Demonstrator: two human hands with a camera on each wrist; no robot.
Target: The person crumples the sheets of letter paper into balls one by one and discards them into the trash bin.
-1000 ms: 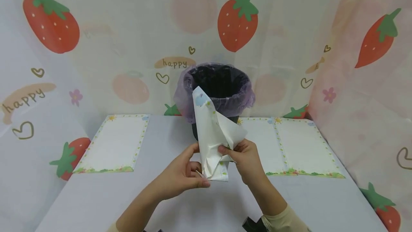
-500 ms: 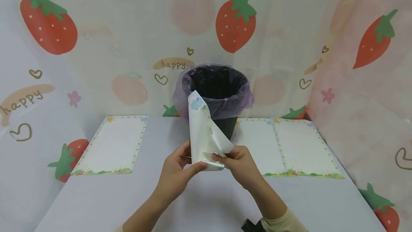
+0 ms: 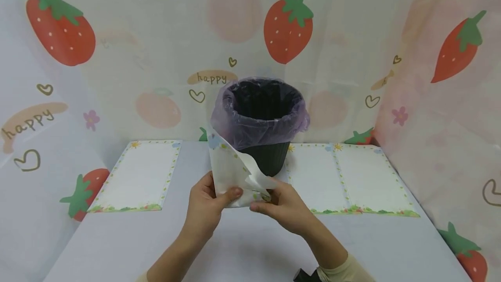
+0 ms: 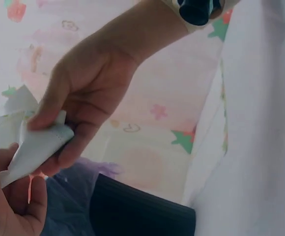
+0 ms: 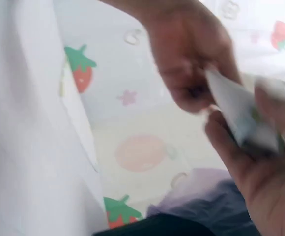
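Observation:
A folded white sheet of paper (image 3: 231, 171) with a printed border of leaves and a blue cloud is held up in front of the bin. My left hand (image 3: 203, 206) grips its lower left part, thumb across the front and fingers behind. At the lower right, my right hand (image 3: 289, 208) pinches a folded edge, its thumb at the bottom. In the left wrist view the paper (image 4: 42, 147) looks rolled over into a narrow shape between both hands. The right wrist view shows the paper (image 5: 241, 108) blurred, with the fingers partly hiding it.
Behind the paper stands a black bin (image 3: 270, 156) with a purple plastic liner (image 3: 254, 132) over its rim. One bordered sheet (image 3: 137, 175) lies at the left of the white table (image 3: 250, 251). Two more bordered sheets (image 3: 372, 179) lie at the right. Strawberry-printed cloth (image 3: 336, 21) surrounds the table.
Both hands have moved left with the paper, and its tall point now sits lower and further left. The right-hand flap has been folded down, uncovering more of the bin.

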